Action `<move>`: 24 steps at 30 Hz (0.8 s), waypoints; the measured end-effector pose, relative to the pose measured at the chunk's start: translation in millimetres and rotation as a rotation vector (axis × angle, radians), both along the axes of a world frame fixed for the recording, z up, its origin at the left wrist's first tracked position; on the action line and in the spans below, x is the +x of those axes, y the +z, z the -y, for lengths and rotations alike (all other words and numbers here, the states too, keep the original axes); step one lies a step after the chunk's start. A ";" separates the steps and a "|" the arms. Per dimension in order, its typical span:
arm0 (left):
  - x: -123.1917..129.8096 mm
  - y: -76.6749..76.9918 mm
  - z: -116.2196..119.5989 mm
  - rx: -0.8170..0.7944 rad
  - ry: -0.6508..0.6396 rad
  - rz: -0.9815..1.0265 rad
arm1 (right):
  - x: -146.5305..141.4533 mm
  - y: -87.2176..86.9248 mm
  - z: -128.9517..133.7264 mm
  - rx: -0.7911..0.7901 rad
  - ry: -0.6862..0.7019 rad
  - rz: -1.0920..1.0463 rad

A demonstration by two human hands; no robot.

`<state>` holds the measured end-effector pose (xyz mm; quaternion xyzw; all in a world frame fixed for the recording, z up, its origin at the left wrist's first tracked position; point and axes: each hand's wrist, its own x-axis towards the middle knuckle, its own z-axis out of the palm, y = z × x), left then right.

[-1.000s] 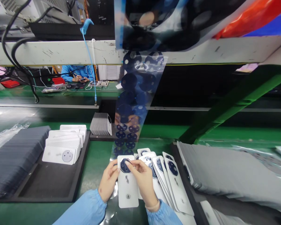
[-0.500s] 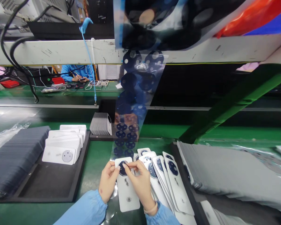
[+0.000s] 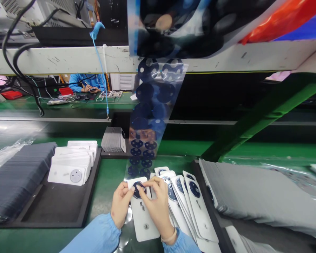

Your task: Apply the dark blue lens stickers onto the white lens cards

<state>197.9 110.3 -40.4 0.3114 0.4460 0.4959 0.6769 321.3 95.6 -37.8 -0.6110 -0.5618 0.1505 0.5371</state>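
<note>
A white phone back cover (image 3: 143, 219) with dark printed marks is held between my two hands, its top end away from me. Near that end lies a dark round camera sticker (image 3: 137, 192). My left hand (image 3: 122, 202) pinches the cover's left edge, thumb at the sticker's left side. My right hand (image 3: 158, 202) is closed at the upper right, with its thumb pressing on the sticker and the index finger at its upper edge. Just right of my right hand, several white back covers with dark camera stickers (image 3: 200, 207) lie fanned in an overlapping pile.
A clear strip of dark round stickers (image 3: 147, 144) hangs ahead of my hands. On the left, a black tray (image 3: 55, 205) bears white covers (image 3: 70, 165) and a dark stack (image 3: 18, 179). At right lie stacked grey covers (image 3: 263, 196). A person in blue (image 3: 86, 82) sits beyond the bench.
The cover has tilted slightly, its lower end shifting right and toward me. My right thumb and fingers have moved a little over the sticker; my left hand stays almost still.
</note>
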 end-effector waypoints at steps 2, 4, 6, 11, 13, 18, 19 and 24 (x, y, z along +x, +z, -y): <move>-0.7 0.9 -0.9 -0.014 0.016 0.006 | -1.2 -3.2 0.0 0.002 -0.039 -0.017; -1.7 1.8 -1.8 -0.027 0.028 0.008 | -1.7 -5.7 0.0 -0.039 -0.055 -0.073; -2.4 3.0 -2.2 -0.031 0.029 0.011 | -1.2 -5.7 0.0 -0.115 0.000 -0.148; -4.2 5.6 -0.7 0.006 -0.027 0.043 | 2.4 6.3 -0.1 -0.260 0.322 -0.338; -5.6 5.9 -1.0 0.042 -0.075 0.057 | 4.1 10.5 -0.5 -0.279 0.361 -0.361; -9.7 3.4 -2.8 0.108 -0.165 0.077 | 6.5 8.6 -3.3 -0.331 0.321 -0.375; -10.1 2.7 -2.6 0.112 -0.177 0.079 | 6.7 7.1 -3.9 -0.341 0.314 -0.393; -7.9 4.5 2.6 0.111 -0.228 0.046 | 8.1 4.7 -5.5 -0.362 0.306 -0.563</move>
